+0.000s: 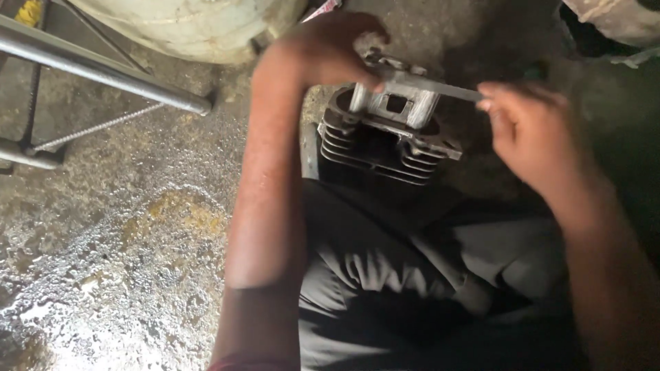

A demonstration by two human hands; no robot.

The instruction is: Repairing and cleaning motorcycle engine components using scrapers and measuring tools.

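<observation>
Between the knees, close above the dark trousers [385, 275], a finned metal engine part [385, 141], dark grey, with several cooling ribs along the lower side and a paler block with a square hole on top. Standing on the rough concrete floor [124, 227], touching or almost touching the trousers; exact contact not clear.

Left hand [330, 51] over the upper left corner of the engine part, fingers bent and closed down on the top of it, thumb pressed near the pale block. Also touching the left end of a thin flat metal strip [440, 88]; hard to say if gripping the strip or only the part under it.

Right hand [526, 134] at the right side, a little blurred, fingertips pinched narrow around the right end of the same metal strip. Strip lying almost level across the top of the engine part, from one hand to the other.

At the upper left, a grey metal pipe [103, 72] slanting over the floor, with a thin threaded rod [96, 127] below it. Behind, at the top edge, a large pale rounded container [199, 24]. Wet, shiny patches on the floor at the lower left.
</observation>
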